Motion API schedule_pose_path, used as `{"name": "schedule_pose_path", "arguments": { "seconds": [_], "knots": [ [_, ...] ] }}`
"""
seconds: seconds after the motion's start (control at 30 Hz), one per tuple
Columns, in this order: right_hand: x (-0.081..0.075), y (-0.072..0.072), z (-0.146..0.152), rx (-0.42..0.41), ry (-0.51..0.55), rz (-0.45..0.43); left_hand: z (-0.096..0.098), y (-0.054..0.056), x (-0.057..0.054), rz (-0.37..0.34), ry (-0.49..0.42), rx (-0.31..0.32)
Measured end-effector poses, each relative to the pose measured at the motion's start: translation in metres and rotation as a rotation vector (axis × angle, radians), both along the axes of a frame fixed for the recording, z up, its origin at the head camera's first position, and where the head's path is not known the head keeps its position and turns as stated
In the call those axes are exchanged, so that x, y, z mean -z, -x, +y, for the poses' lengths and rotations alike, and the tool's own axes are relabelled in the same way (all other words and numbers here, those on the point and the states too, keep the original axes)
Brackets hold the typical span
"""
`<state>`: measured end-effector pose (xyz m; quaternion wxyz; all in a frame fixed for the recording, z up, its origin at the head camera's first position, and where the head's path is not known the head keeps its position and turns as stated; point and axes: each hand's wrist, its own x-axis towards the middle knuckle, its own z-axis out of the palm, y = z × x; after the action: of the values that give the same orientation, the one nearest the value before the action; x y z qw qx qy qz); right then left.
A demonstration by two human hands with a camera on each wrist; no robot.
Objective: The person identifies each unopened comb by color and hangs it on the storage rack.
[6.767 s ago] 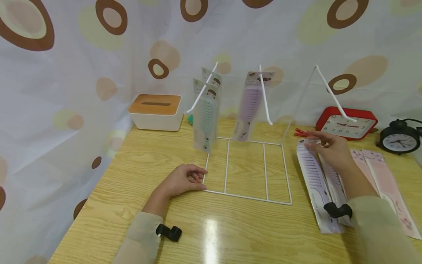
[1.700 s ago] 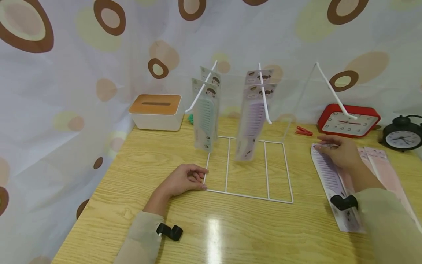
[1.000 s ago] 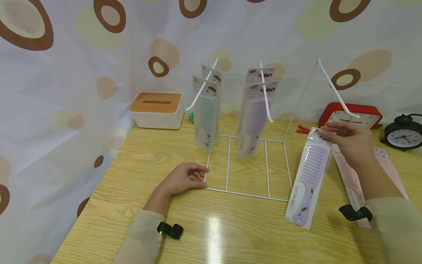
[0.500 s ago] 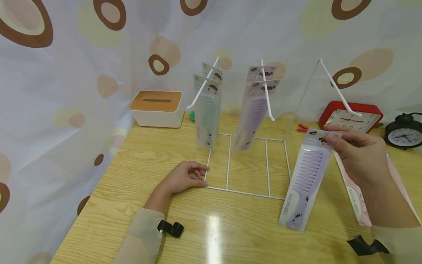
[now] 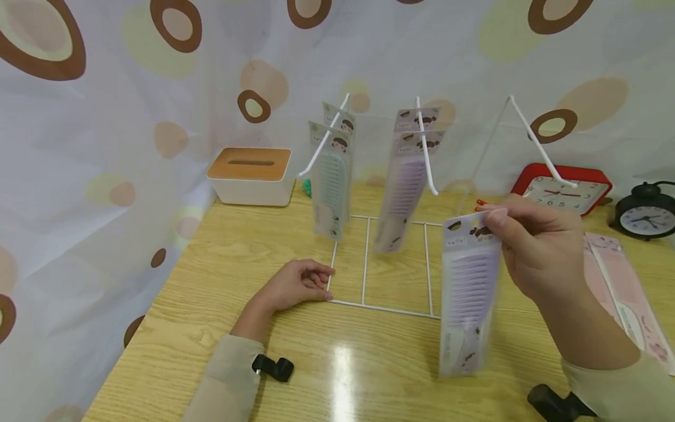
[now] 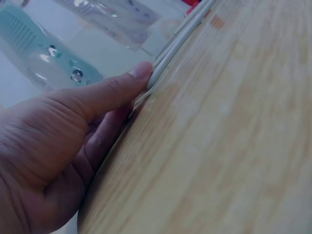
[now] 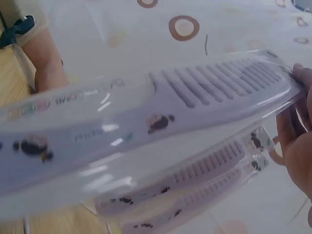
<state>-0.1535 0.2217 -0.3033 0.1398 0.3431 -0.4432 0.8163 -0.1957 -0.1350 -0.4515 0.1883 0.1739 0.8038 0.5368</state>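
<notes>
Left hand [image 5: 290, 285]: grip clamped on white wire rack [image 5: 428, 269], presumably for steadying.
Right hand [image 5: 543, 252]: packaged purple plastic comb [image 5: 470, 293] pinched by its top, before rack's right end, apparently to hang freely.

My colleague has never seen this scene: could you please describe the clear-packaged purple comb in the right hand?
On the pale wooden table stands a white wire rack. In the head view, across the rack's right end, the bare right hand holds the clear-packaged purple comb. Two similar purple combs hang on the middle white hook; only this one is hand-held.
</notes>
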Motion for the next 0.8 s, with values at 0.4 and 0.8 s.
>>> {"name": "schedule_pose_path", "arguments": {
  "seconds": [0.4,0.8],
  "knots": [
    [-0.030,0.002,-0.037,0.186,-0.100,-0.074,0.000,0.001,0.005,-0.002,0.014,-0.012],
    [-0.030,0.005,-0.043,0.287,-0.195,-0.017,0.001,0.001,0.003,-0.002,0.004,-0.012]
  ]
}}
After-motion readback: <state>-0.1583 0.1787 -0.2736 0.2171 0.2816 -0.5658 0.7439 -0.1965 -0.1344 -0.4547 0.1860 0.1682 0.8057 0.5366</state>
